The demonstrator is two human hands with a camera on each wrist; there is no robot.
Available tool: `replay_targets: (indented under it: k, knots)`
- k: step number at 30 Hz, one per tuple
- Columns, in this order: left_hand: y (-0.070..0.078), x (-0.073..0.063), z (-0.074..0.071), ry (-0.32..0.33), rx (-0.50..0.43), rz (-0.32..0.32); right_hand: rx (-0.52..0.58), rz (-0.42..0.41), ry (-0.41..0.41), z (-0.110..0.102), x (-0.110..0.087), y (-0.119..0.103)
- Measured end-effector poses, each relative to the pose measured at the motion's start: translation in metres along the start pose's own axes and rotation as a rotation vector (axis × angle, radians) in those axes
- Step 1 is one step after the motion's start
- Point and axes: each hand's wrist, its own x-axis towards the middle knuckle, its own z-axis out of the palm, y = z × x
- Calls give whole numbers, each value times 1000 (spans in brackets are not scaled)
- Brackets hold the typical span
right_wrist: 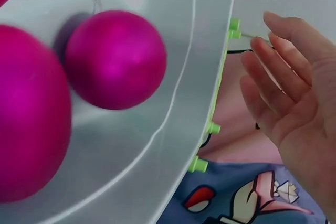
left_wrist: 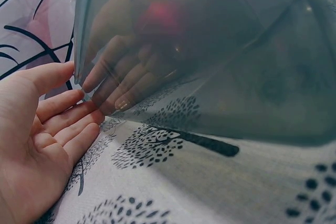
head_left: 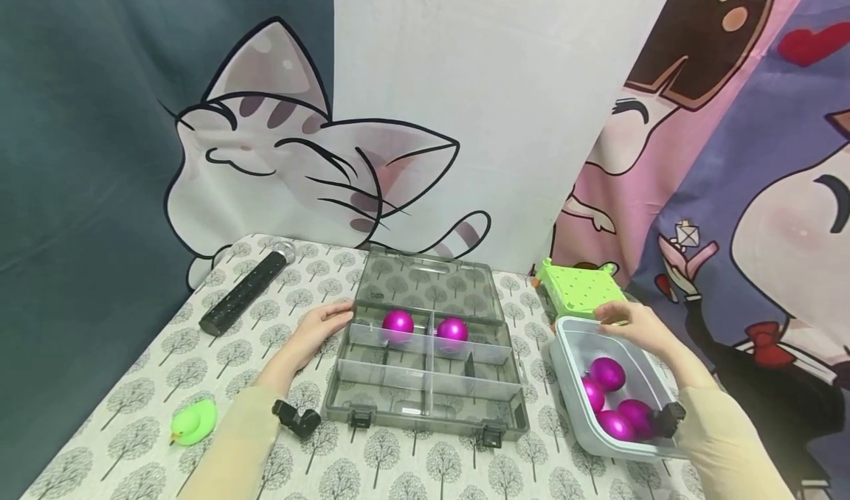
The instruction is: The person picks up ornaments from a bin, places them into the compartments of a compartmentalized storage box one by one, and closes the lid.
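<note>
My left hand [head_left: 319, 334] rests its extended fingertips against the left side of a smoky clear compartment box [head_left: 335, 411]. In the left wrist view its palm [left_wrist: 47, 135] faces the box wall, holding nothing. The box's lid [head_left: 432, 286] is folded back. Two shiny magenta balls, one on the left [head_left: 398, 325] and another on the right [head_left: 453, 330], sit in the back compartments. My right hand [head_left: 634, 327] hovers over the far rim of a pale plastic tub [head_left: 567, 397], fingers loosely bent around nothing. Several magenta balls [right_wrist: 115, 60] lie inside that tub.
Behind the tub stands a lime-green plastic piece [head_left: 584, 290] with a dotted top. A black cylinder [head_left: 246, 293] lies at the back left, and a green toy duck [head_left: 194, 422] at the front left. Printed curtains [head_left: 425, 80] hang behind the table.
</note>
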Motion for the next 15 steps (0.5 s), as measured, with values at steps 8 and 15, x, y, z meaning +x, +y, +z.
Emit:
replay_targets:
  k: [8,15]
  knots:
    - [-1,0,-1,-5,-14,-4,41,7,-140,3,-6,12]
    - [-3,1,-1,2,-18,10,86,22,-302,4,-10,11]
